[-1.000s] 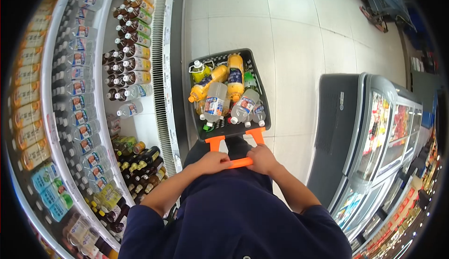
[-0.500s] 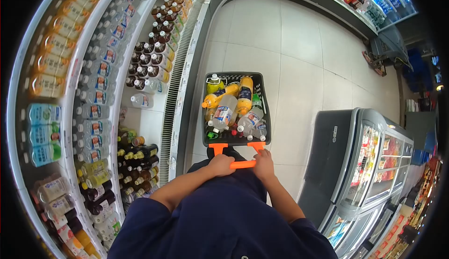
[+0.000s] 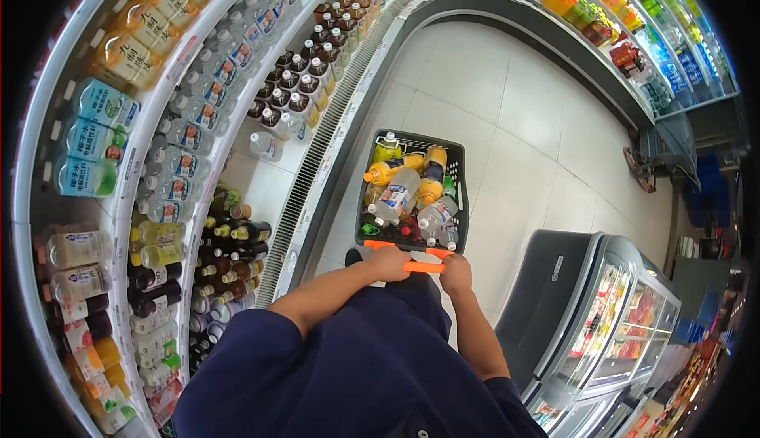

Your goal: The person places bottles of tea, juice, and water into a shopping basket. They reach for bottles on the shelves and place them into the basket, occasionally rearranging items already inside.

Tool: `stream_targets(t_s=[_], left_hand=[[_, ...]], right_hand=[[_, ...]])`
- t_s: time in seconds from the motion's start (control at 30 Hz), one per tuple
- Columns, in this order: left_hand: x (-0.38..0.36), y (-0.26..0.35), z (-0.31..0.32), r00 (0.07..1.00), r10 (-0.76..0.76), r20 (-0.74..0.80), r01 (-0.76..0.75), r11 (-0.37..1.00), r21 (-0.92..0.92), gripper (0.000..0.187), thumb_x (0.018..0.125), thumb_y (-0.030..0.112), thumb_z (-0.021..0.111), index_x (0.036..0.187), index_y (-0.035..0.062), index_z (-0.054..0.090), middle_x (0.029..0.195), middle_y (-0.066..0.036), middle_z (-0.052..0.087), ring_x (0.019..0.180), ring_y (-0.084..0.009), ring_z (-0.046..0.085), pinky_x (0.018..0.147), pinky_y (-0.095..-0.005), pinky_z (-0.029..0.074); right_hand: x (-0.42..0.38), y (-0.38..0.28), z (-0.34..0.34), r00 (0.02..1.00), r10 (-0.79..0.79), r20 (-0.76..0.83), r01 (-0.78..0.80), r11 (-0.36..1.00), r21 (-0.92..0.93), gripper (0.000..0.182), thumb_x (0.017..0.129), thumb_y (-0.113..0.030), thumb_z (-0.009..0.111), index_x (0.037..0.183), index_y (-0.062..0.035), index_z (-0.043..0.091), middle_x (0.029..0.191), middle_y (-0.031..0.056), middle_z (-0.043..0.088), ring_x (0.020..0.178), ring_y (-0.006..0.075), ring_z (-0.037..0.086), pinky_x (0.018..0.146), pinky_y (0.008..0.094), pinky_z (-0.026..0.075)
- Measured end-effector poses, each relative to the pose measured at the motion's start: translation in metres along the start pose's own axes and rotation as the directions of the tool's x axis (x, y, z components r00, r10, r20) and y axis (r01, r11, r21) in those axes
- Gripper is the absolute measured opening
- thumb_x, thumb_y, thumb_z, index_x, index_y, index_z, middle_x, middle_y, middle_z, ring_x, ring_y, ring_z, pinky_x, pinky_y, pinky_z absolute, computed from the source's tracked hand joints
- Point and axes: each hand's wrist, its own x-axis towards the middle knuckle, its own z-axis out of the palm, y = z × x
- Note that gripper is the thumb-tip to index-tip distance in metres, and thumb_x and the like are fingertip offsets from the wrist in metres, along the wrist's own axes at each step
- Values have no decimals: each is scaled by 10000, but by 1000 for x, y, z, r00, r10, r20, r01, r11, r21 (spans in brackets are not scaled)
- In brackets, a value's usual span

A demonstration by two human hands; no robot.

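My left hand [image 3: 388,263] and my right hand [image 3: 456,274] are both wrapped round the orange handle [image 3: 424,267] of a black shopping basket [image 3: 464,208]. The basket is in front of me, low over the floor. Several drink bottles lie jumbled in it. Among them are a large clear bottle with a blue and white label [image 3: 396,197], an orange-juice bottle with a dark label [image 3: 433,174], and a yellow-green bottle with a white cap [image 3: 387,147]. A second clear bottle [image 3: 438,215] rests near the handle side. Bottles lower down are partly hidden.
To the left runs a curved open shelf with rows of bottles [image 3: 190,137] and a grey vent edge [image 3: 340,109]. It bends across the far side. A grey chest freezer [image 3: 546,303] with glass doors stands at the right. Pale floor tiles [image 3: 526,145] lie ahead.
The view has turned and shifted, so the basket appears slightly further right and the left shelves have slid within the view. Both hands keep their hold on the handle.
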Motion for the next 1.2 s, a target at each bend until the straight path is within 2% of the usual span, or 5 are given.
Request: stream_targets(t_s=[0.07, 0.27, 0.47, 0.77, 1.2], left_hand=[[5, -1, -4, 1000, 17, 16, -17, 1000, 15, 287, 774, 332, 645, 859, 59, 667, 755, -195, 665, 760, -396, 662, 728, -514, 515], [20, 3, -26, 998, -15, 63, 12, 999, 43, 305, 759, 326, 656, 896, 58, 699, 806, -205, 686, 821, -397, 671, 774, -510, 523], [39, -7, -27, 999, 4, -45, -2, 999, 41, 261, 750, 304, 658, 850, 64, 675, 764, -196, 666, 765, -397, 667, 738, -500, 530], [70, -8, -59, 997, -36, -70, 40, 998, 54, 234, 754, 304, 651, 827, 84, 680, 759, -187, 668, 782, -391, 667, 738, -504, 530], [106, -17, -109, 997, -58, 60, 52, 994, 94, 233, 745, 218, 638, 940, 133, 733, 817, -169, 700, 811, -370, 681, 759, -486, 535]], right_hand=[[7, -6, -8, 983, 131, 129, -130, 991, -14, 102, 740, 7, 612, 798, -10, 694, 884, 184, 687, 892, 374, 650, 836, 472, 517], [29, 8, -8, 990, 63, 129, -61, 998, -17, 115, 765, -17, 587, 797, -10, 696, 878, 203, 686, 889, 382, 654, 814, 481, 524], [56, 8, -25, 988, 34, 148, -26, 998, -55, 116, 737, 5, 610, 794, -7, 710, 884, 213, 683, 845, 390, 667, 782, 473, 538], [102, 22, -31, 984, 41, 172, -30, 997, -70, 92, 739, 0, 641, 817, -15, 689, 872, 188, 686, 888, 368, 660, 807, 459, 535], [155, 21, -46, 984, 39, 173, -25, 996, -82, 129, 779, -53, 609, 831, -27, 724, 836, 199, 712, 825, 369, 704, 755, 466, 560]])
